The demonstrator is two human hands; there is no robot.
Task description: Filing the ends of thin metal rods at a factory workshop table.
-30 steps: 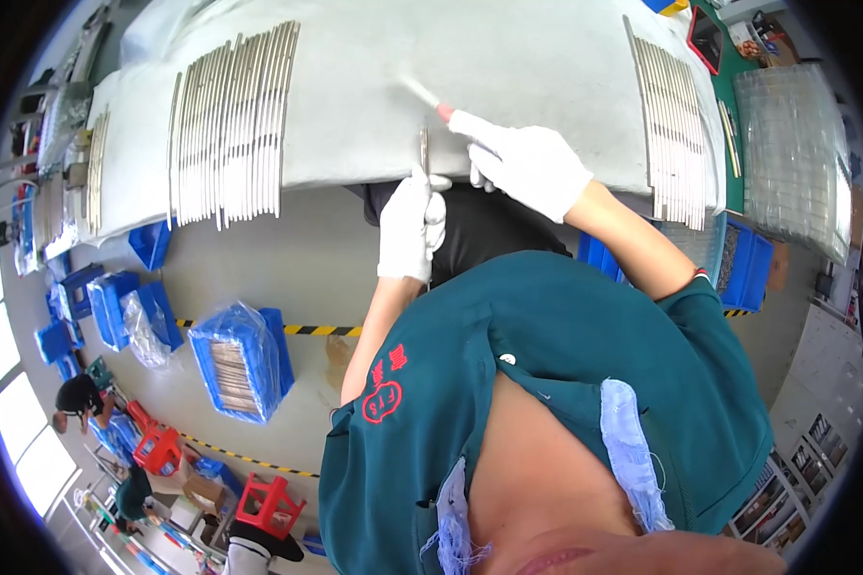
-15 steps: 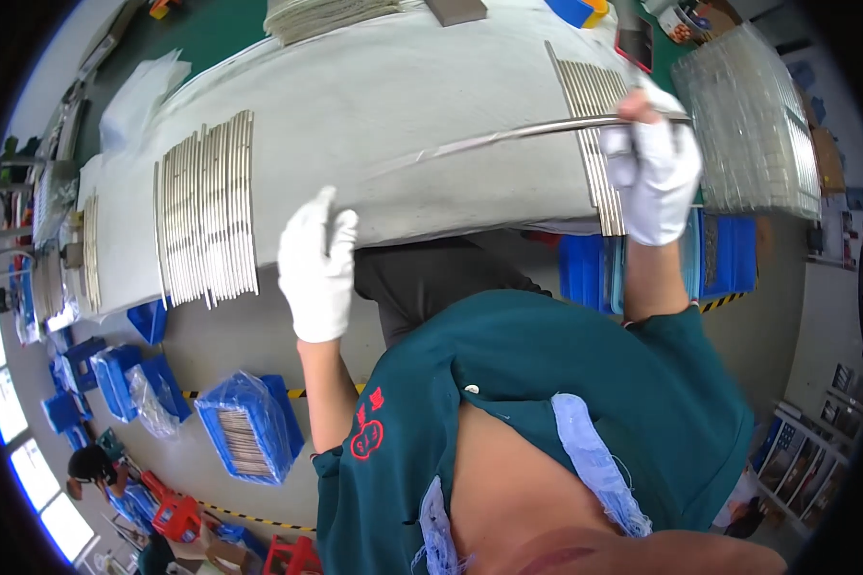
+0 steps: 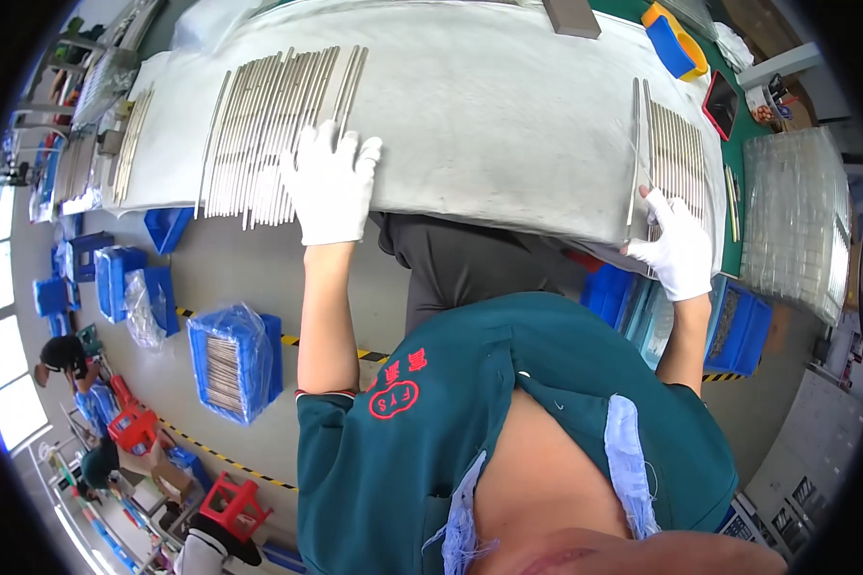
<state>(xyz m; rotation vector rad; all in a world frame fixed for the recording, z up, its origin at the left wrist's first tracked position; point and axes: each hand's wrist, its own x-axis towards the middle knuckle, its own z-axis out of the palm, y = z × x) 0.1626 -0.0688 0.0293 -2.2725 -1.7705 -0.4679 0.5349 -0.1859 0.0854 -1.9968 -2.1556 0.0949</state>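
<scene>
My left hand (image 3: 334,192), in a white glove, lies over the right edge of a wide row of thin metal rods (image 3: 268,125). Its fingers are stretched out, with the tips by two rods (image 3: 352,81) lying slightly apart from that row. At the near right of the table, my right hand (image 3: 679,251) wears a white glove with a bare fingertip showing. Thumb and forefinger are apart, the forefinger close to a single rod (image 3: 634,144); whether it touches is hard to see. Beside that rod lies the right-hand row of rods (image 3: 676,144), partly covered by this hand.
A pale cloth (image 3: 489,125) covers the table. Toward the back are a brown block (image 3: 572,17), a blue and yellow holder (image 3: 676,43) and a red-edged phone (image 3: 720,105). Clear plastic trays (image 3: 796,211) stack at right. A blue bin of rods (image 3: 235,364) stands on the floor.
The rod my right hand held raised over the table is no longer in the air; that hand has lowered beside the right row. My left hand has come down onto the left row.
</scene>
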